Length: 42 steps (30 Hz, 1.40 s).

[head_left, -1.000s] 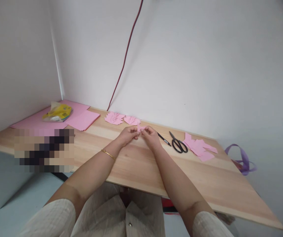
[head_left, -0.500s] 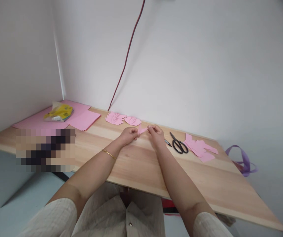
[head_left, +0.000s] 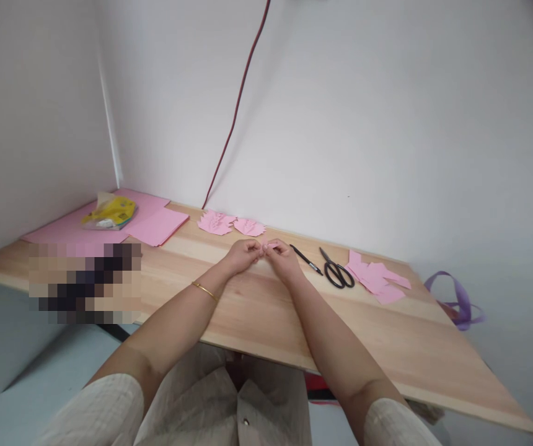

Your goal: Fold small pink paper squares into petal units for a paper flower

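Note:
My left hand (head_left: 245, 255) and my right hand (head_left: 283, 257) meet over the middle of the wooden table, fingertips almost touching. Both pinch one small piece of pink paper (head_left: 271, 246), mostly covered by the fingers. Just beyond them lie two cut pink paper shapes with jagged edges, a larger one (head_left: 215, 222) and a smaller one (head_left: 250, 227). To the right of my right hand rests a black pen (head_left: 307, 260). Beside the pen is a pair of black-handled scissors (head_left: 336, 271), its blades pointing toward the wall.
Several pink paper scraps (head_left: 378, 279) lie right of the scissors. At the far left are pink paper sheets (head_left: 159, 224) with a yellow plastic packet (head_left: 115, 212) on top. Purple ribbon (head_left: 462, 300) hangs past the right edge. A dark red cord (head_left: 236, 114) runs down the wall.
My right hand has moved left, up against my left hand, so less of the pink paper shows between them. More of the pen is uncovered. My left hand has stayed nearly still.

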{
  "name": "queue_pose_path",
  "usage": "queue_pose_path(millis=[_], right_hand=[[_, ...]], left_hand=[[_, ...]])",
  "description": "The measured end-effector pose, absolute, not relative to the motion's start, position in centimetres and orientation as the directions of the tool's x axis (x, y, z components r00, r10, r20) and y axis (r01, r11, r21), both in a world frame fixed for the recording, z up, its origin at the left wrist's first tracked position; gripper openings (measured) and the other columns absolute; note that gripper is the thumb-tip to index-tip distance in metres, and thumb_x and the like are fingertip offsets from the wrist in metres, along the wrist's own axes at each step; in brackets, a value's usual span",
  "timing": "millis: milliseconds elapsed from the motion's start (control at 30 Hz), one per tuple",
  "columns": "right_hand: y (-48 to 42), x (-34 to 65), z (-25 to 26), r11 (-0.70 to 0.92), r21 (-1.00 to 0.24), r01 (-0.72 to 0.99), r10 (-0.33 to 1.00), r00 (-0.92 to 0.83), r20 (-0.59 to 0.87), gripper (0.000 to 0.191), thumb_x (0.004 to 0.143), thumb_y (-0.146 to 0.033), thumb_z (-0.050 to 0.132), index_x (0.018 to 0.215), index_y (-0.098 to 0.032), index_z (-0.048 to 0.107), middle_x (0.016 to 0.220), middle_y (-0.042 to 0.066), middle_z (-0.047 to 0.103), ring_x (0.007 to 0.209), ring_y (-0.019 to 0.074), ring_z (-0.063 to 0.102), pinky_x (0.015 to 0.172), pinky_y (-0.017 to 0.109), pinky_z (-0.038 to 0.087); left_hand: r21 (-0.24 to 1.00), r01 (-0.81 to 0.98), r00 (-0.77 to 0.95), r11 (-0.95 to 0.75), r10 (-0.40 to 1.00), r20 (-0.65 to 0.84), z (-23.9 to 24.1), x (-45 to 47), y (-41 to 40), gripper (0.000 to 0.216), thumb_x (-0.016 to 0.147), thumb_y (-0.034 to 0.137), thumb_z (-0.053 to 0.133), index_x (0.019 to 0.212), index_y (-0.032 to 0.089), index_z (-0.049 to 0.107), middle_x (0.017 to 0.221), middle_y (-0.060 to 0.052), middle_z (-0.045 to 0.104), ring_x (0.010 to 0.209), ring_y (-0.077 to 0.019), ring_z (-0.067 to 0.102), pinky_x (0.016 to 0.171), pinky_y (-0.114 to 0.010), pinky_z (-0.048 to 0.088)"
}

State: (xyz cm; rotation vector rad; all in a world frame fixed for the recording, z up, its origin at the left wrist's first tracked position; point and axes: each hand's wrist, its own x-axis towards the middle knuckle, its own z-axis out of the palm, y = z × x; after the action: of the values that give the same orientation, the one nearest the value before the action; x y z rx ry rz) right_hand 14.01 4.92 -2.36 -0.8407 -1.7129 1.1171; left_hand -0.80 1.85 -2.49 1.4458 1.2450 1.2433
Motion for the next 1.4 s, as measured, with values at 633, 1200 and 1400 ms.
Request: queue_pose_path(millis=[633,1200,1400], right_hand=[[5.24,13.91,-2.88,0.26,-0.962,0.083,0.908,-0.36,0.214,0.029,0.07,-0.044,0.065,0.077,-0.016,0.063,0.072,0.003,0.065,0.067,0.0146,0.057,0.064,0.026,0.044],[5.44,13.81,-3.13,0.389,-0.888,0.246,0.842,-0.486,0.235,0.022,0.072,-0.04,0.058,0.074,-0.018,0.058,0.068,-0.001,0.061,0.06,0.0119,0.052,0.059,0.023,0.041],[5.05,13.93,-2.66,0.439,-0.848,0.296,0.832,-0.49,0.259,0.023,0.075,-0.041,0.055,0.066,-0.019,0.053,0.058,-0.004,0.052,0.051,0.0101,0.041,0.051,0.022,0.032]], left_hand=[[0.989,0.102,0.004,-0.103,0.995,0.103,-2.65,-0.6,1.88,0.019,0.067,0.03,0.063,0.063,0.012,0.06,0.056,0.0,0.057,0.05,-0.0077,0.047,0.052,-0.02,0.037],[0.987,-0.057,-0.08,-0.153,0.986,0.148,-2.09,-0.97,2.0,0.02,0.065,0.026,0.066,0.059,0.014,0.052,0.052,0.003,0.05,0.052,-0.0075,0.046,0.056,-0.022,0.036],[0.982,-0.118,-0.085,-0.146,0.987,0.137,-2.25,-1.26,2.24,0.027,0.068,0.034,0.064,0.058,0.015,0.049,0.051,0.003,0.048,0.051,-0.0076,0.046,0.057,-0.023,0.037]])
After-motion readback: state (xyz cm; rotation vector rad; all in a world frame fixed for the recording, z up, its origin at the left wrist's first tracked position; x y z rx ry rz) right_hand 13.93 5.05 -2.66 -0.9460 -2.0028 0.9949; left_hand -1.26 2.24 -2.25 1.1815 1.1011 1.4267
